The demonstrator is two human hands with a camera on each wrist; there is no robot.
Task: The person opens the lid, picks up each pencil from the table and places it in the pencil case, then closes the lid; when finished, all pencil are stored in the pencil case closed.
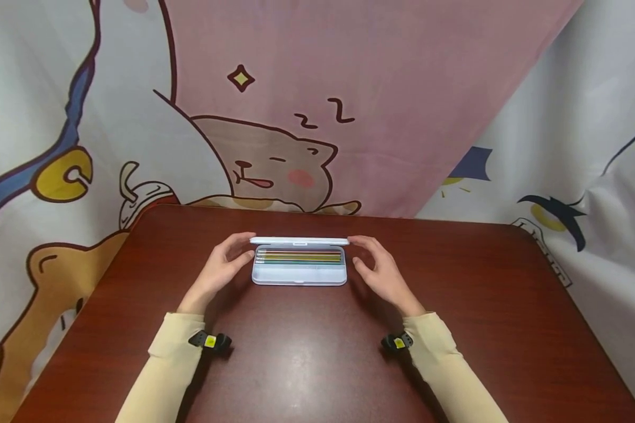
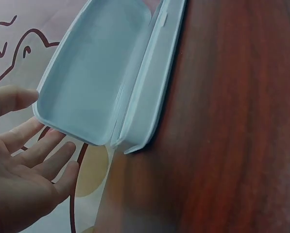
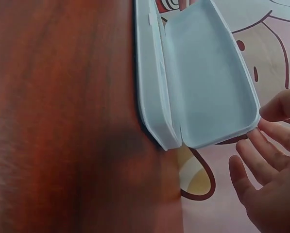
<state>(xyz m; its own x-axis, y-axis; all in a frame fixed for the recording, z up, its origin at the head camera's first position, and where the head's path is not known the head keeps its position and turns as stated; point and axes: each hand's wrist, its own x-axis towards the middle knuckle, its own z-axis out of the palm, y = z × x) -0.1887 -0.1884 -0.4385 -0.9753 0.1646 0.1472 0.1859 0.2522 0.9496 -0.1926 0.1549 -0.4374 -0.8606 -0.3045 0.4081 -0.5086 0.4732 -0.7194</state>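
Note:
A pale blue-white pencil case (image 1: pixel 298 276) lies on the table with its hinged lid (image 1: pixel 275 240) raised at the back. Several coloured pencils (image 1: pixel 298 257) lie side by side along the rear of its tray. At the lid's left end, my left hand (image 1: pixel 219 270) holds the upper corner, thumb on the rim and index finger behind. My right hand (image 1: pixel 381 273) pinches the opposite corner the same way. Both wrist views show the smooth inside of the lid (image 2: pixel 96 73), with the other fingers spread loosely below the corner; the pencils are hidden there by the case's front wall.
The dark red-brown wooden table (image 1: pixel 296 364) extends around the case, its far edge close behind the lid. Behind it hangs a cartoon-printed cloth (image 1: pixel 402 88). A dark strap with a small camera sits on each wrist.

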